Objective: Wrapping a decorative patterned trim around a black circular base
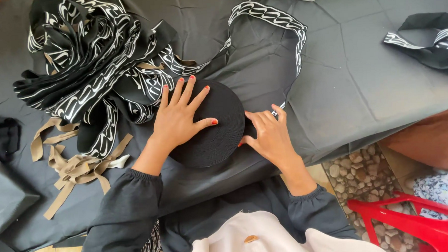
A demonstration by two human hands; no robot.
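- The flat round roll of black woven tape (211, 126) lies on its side on the dark grey cloth-covered table (372, 69), near the front edge, with one hand on each side of it.
- Far left, a dark grey bag (3, 196) sits at the table's edge, and loose tan fabric strips (72, 165) lie tangled just beside it.
- Above the strips, a heaped pile of black ribbon with a white wavy pattern (87, 56) spreads over the table; one strand of it loops away past the roll.
- The left hand (181, 118) rests flat on top of the roll, fingers spread wide, pressing down and gripping nothing.
- The right hand (270, 136) touches the roll's right edge with its fingers curled against the rim; I cannot tell whether it pinches the tape end.
- Far right, a smaller bundle of the same patterned ribbon (429, 44) lies well apart from the roll, and a red plastic chair (404, 221) stands on the pebbled floor below.
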